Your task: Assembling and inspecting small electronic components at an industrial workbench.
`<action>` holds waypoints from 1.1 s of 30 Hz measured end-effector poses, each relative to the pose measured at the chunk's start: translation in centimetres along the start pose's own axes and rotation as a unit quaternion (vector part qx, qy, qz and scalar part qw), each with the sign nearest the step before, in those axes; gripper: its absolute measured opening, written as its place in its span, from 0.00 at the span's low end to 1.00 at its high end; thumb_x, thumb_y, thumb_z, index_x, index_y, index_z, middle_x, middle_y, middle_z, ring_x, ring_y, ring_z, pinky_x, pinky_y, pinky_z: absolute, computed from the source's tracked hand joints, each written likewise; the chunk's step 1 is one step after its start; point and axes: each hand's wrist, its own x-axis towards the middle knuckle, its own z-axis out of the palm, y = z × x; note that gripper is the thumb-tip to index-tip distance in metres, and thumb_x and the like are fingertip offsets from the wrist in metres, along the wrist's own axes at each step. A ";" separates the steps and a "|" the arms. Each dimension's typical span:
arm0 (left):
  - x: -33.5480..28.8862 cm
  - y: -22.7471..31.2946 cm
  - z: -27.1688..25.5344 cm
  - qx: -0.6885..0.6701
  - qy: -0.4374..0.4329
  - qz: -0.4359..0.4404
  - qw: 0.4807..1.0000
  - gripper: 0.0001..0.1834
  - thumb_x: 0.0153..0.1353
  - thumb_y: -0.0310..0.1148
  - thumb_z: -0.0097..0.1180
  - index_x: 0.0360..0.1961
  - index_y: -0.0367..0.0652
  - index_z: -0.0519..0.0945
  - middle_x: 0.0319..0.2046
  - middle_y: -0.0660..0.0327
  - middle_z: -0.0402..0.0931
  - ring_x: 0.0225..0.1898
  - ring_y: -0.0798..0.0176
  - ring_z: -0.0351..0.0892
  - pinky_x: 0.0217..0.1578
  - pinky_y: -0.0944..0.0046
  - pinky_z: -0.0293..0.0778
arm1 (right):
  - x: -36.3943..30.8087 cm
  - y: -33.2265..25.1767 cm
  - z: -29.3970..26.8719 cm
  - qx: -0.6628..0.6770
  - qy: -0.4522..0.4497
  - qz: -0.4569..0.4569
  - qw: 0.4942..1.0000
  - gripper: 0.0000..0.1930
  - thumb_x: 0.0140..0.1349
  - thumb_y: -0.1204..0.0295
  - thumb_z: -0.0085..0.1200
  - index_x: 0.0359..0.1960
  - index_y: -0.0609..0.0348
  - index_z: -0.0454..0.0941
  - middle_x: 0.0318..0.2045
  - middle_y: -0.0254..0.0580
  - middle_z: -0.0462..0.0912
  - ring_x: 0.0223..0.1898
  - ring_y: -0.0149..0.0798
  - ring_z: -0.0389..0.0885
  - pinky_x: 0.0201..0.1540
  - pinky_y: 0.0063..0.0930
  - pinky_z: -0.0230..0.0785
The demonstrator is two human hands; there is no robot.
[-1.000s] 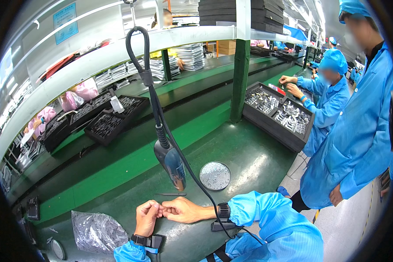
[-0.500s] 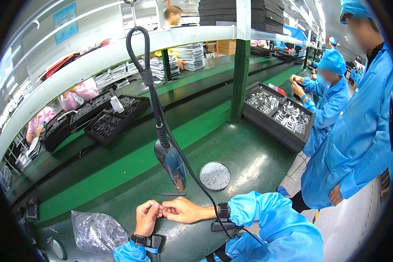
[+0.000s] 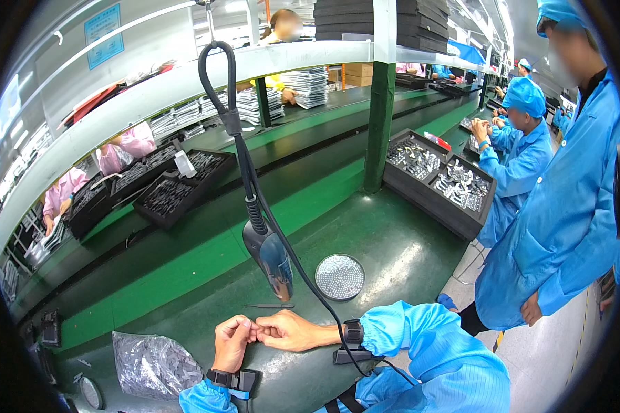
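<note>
My left hand point(image 3: 232, 343) and my right hand point(image 3: 287, 331) meet over the green tabletop point(image 3: 296, 375), thumbs and fingertips pinched together. Whatever sits between the fingertips is too small or hidden to name. Just beyond the hands lies a pair of dark tweezers point(image 3: 269, 305). Above them hangs a dark electric screwdriver point(image 3: 269, 258) on a looped black cable. A round dish point(image 3: 339, 277) filled with small shiny round pieces stands to the right of it. Left of my left hand rests a clear plastic bag point(image 3: 155, 366) of small grey parts.
A black divided tray point(image 3: 441, 180) of small metal parts stands right of the green post point(image 3: 377, 131). More black trays point(image 3: 182, 187) lie at the far left. Co-workers in blue smocks are on the right, one standing point(image 3: 554, 206) close by. A small round dish point(image 3: 90, 393) sits lower left.
My hands keep the same pinched pose. Across the bench, the person in yellow has shifted right; the seated co-worker on the right has raised the head and moved the hands.
</note>
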 end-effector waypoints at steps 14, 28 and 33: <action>-0.2 0.6 0.8 0.006 0.008 -0.001 1.000 0.12 0.70 0.34 0.53 0.31 0.37 0.79 0.26 0.64 0.76 0.26 0.72 0.71 0.31 0.71 0.67 | -0.1 0.2 0.1 0.000 0.003 -0.005 1.000 0.09 0.59 0.70 0.56 0.32 0.64 0.74 0.19 0.37 0.75 0.20 0.32 0.72 0.25 0.30 0.65; -0.2 0.2 0.4 0.006 0.011 0.000 1.000 0.12 0.70 0.34 0.53 0.31 0.36 0.79 0.26 0.64 0.76 0.27 0.72 0.71 0.31 0.70 0.67 | -0.1 0.0 0.2 0.008 0.006 -0.004 1.000 0.08 0.59 0.70 0.57 0.32 0.64 0.75 0.19 0.37 0.75 0.20 0.31 0.72 0.24 0.29 0.65; -0.2 0.4 0.6 0.009 0.011 -0.004 1.000 0.13 0.70 0.35 0.54 0.31 0.37 0.79 0.26 0.64 0.76 0.27 0.72 0.71 0.31 0.70 0.67 | -0.1 0.1 0.1 0.002 0.006 -0.003 1.000 0.08 0.59 0.71 0.57 0.32 0.64 0.75 0.19 0.37 0.75 0.20 0.31 0.72 0.24 0.29 0.65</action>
